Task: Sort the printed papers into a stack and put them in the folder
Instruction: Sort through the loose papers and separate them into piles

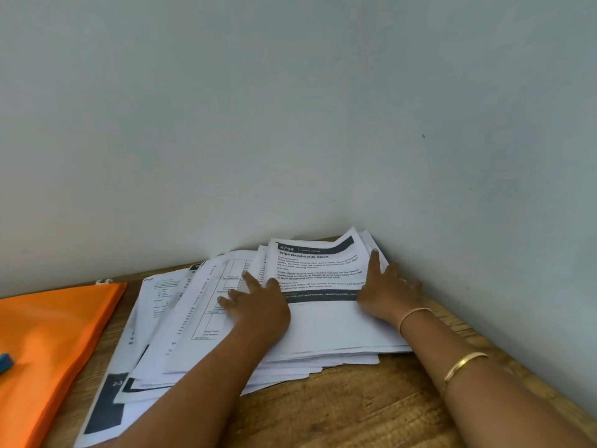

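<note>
A loose, fanned pile of printed papers (pixel 323 328) lies on the wooden table (pixel 371 412), pushed into the corner of the wall. The top sheet is headed "Wipe Baseboards Clean". My left hand (pixel 258 305) rests flat on the pile's middle with fingers spread and straight. My right hand (pixel 387 289) lies on the right edge of the top sheets, index finger stretched along the paper. The orange folder (pixel 48 334) lies flat at the left, beside the pile.
A small blue object (pixel 5 362) sits on the folder at the left edge. Pale walls (pixel 290 124) meet in a corner right behind the papers. Bare wood shows in front of the pile, between my forearms.
</note>
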